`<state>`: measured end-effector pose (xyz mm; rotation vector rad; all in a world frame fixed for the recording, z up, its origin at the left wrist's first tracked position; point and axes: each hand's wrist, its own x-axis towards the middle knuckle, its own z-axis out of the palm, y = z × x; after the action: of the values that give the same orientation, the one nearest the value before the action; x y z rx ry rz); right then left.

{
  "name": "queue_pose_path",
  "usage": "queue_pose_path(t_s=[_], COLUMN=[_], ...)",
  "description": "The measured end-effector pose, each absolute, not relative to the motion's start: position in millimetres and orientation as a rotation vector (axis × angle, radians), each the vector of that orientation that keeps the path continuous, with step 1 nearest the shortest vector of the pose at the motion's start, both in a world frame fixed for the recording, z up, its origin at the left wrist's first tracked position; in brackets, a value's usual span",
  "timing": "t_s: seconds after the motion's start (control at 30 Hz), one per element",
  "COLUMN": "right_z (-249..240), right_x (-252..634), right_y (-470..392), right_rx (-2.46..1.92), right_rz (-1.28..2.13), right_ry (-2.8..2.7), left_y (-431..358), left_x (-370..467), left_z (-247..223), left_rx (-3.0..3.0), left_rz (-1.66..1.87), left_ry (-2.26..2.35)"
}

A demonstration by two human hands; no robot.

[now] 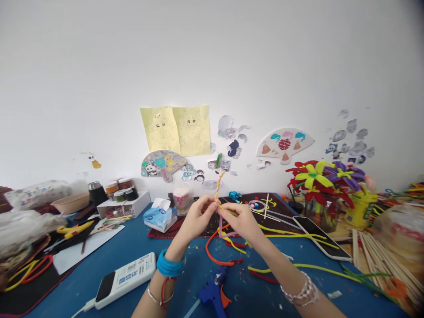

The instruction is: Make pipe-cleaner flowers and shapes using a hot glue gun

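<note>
A twisted yellow and pink pipe cleaner [219,185] rises from between my two hands above the middle of the table. My left hand [202,213] pinches its lower part with thumb and fingers. Close against it, my right hand [240,218] is closed on the loose yellow and pink ends, and a pink length hangs down below the fingers. Orange, red and yellow pipe cleaners [212,256] lie on the blue table beneath. A blue glue gun [212,291] rests nearer to me, between my forearms.
White power bank [127,278] with a cable and tissue pack [160,216] at left; phone [321,238], wooden sticks [380,260] and flowers in a glass vase [326,212] at right. Behind the hands lies a dark mat [198,229] with beads.
</note>
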<state>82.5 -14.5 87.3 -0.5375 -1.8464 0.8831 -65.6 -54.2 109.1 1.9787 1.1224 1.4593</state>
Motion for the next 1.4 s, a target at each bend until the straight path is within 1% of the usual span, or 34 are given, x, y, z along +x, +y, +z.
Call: queue_pose_path(t_s=[0.1, 0.17, 0.2, 0.27, 0.43, 0.63, 0.73, 0.8, 0.87, 0.97, 1.07, 1.13, 1.27, 1.4], right_z=[91, 89, 87, 85, 81, 69, 67, 69, 74, 85, 94, 96, 90, 77], right_x=[88, 89, 89, 89, 86, 81, 81, 82, 83, 86, 86, 85, 80, 80], right_y=[-16, -16, -16, -18, -19, -16, -16, -16, -17, -20, -20, -20, -20, -21], right_rx=[-0.333, -0.177, -0.123, -0.065, 0.007, 0.133, 0.107, 0.072, 0.026, -0.073, -0.204, -0.320, -0.500, -0.530], right_rz=[1.690, 2.035, 2.128, 2.204, 2.273, 2.354, 2.364, 2.356, 2.298, 2.120, 1.893, 1.677, 1.077, 0.220], right_ry=[-1.740, -1.653, -1.626, -1.609, -1.586, -1.643, -1.683, -1.697, -1.679, -1.625, -1.607, -1.619, -1.655, -1.781], left_y=[-58, -60, -60, -59, -56, -59, -62, -62, -62, -60, -58, -56, -53, -50], left_x=[-72, -74, -74, -72, -66, -64, -62, -60, -61, -66, -75, -78, -75, -69], left_z=[113, 112, 111, 109, 106, 106, 107, 108, 109, 111, 114, 115, 112, 106], left_rx=[1.858, 1.808, 1.787, 1.763, 1.785, 1.894, 1.956, 1.953, 1.943, 1.980, 2.081, 2.138, 2.132, 1.995], left_rz=[1.322, 1.284, 1.284, 1.318, 1.405, 1.317, 1.247, 1.281, 1.362, 1.483, 1.569, 1.625, 1.761, 1.838], left_ry=[0.883, 0.740, 0.685, 0.624, 0.594, 0.485, 0.514, 0.510, 0.498, 0.561, 0.735, 0.842, 1.010, 1.149])
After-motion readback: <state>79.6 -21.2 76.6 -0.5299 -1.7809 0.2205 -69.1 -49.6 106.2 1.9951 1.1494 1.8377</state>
